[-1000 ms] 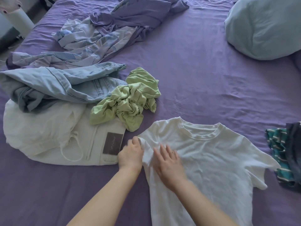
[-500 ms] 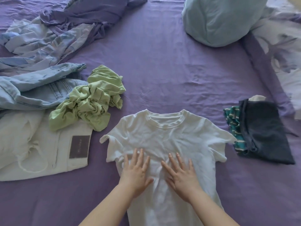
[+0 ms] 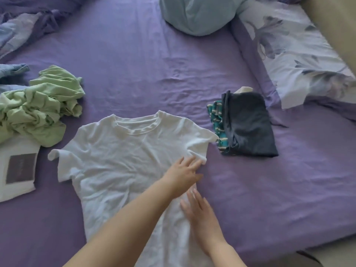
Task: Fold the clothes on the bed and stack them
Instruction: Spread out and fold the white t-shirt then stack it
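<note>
A white T-shirt (image 3: 115, 160) lies spread face up on the purple bed sheet (image 3: 154, 74), collar pointing away from me. My left hand (image 3: 183, 173) reaches across it and rests flat, fingers apart, at the shirt's right edge just under the right sleeve. My right hand (image 3: 198, 211) lies flat and open on the shirt's right side, lower down. A folded stack (image 3: 248, 124), dark grey garment over a teal striped one, sits to the right of the shirt. A crumpled green garment (image 3: 40, 106) lies at the left.
White trousers with a grey patch (image 3: 19, 168) lie at the left edge, blue denim (image 3: 13, 70) behind them. A pale blue pillow (image 3: 194, 14) is at the back, a floral pillow (image 3: 300, 60) at the right. The bed's edge runs along the lower right.
Both hands slid from the shirt's left side to its middle and then to its right edge, smoothing it. The view swung right, bringing the folded stack and floral pillow into sight.
</note>
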Action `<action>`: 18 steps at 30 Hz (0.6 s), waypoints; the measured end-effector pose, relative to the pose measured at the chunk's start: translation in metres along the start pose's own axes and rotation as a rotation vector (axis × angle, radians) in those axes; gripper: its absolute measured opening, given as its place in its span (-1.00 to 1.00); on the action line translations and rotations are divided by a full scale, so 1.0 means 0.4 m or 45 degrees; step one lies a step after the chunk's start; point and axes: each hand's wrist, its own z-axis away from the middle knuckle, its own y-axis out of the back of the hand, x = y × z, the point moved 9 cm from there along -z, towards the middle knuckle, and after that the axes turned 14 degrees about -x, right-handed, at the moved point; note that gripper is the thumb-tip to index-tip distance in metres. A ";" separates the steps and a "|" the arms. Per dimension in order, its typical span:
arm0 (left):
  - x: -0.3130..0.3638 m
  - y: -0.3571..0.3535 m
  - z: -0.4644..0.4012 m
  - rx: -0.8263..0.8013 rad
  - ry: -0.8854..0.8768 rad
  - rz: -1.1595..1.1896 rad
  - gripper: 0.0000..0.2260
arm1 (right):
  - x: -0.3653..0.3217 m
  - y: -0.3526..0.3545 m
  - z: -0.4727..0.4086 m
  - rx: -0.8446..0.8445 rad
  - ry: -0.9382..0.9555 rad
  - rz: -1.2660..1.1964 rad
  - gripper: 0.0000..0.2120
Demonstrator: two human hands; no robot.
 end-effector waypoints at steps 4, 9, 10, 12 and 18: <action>0.019 0.045 -0.074 0.005 0.063 -0.321 -0.84 | 0.018 -0.038 0.068 -0.030 0.016 -0.200 -0.37; 0.021 0.095 -0.085 0.034 0.231 -0.525 -0.87 | 0.035 -0.076 0.123 -0.049 0.077 -0.380 -0.37; 0.011 0.127 -0.075 0.147 0.310 -0.455 -0.80 | 0.039 -0.084 0.124 -0.078 0.104 -0.332 -0.47; -0.011 0.165 -0.056 0.335 0.451 -0.242 -0.76 | 0.066 -0.094 0.133 -0.011 0.101 -0.293 -0.60; -0.044 0.037 -0.071 0.129 0.658 0.583 -0.69 | 0.158 -0.082 0.174 -0.028 -0.097 -0.498 -0.30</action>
